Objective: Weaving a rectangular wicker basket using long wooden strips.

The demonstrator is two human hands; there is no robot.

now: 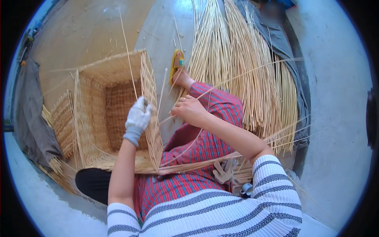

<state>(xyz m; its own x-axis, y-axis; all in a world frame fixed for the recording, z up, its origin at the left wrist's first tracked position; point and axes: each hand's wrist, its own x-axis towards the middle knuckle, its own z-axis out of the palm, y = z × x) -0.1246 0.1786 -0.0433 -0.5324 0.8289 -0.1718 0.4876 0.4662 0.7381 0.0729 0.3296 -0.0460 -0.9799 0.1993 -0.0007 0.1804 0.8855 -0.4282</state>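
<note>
A large square wicker basket (90, 114) stands in front of me at the left, its open top facing up and its woven inside showing. My left hand (138, 118), in a white glove, is closed on the basket's right rim. A thin strand (127, 47) rises from beside its fingers toward the far side. Bare, with a ring on one finger, my right hand (191, 110) pinches a pale wicker rod (237, 76) just right of the basket. That rod runs off to the far right. The fingertips of both hands are partly hidden.
Long bundles of pale rods (252, 79) lie at the right on grey cloth (278, 43). A woven panel (63, 122) leans left of the basket, near dark cloth (33, 114). A spare glove (224, 172) lies by my lap. My foot wears a yellow slipper (173, 65).
</note>
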